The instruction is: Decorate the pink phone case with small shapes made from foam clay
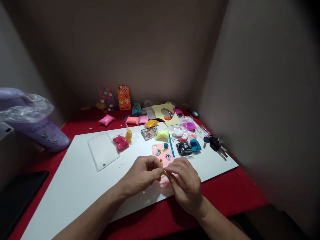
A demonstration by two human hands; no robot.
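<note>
My left hand (147,171) and my right hand (183,181) meet fingertip to fingertip, both pinched closed. Whatever sits between the fingertips is too small to make out. Directly beneath them lies a pink phone case (155,150) with small coloured clay shapes on it, partly covered by my fingers. Beyond its right edge rests a blue modelling tool (171,146). Above the case is a packet of pale yellow clay (162,134). Left of my hands, a clear case (103,151) lies flat on the white board (82,186).
Red clay (121,142), black clay (184,149) and teal clay (195,145) lie around the board, with keys (218,146) at its right edge. Two decorated cases, one an orange case (123,97), lean on the back wall. A purple bottle (47,133) is at left.
</note>
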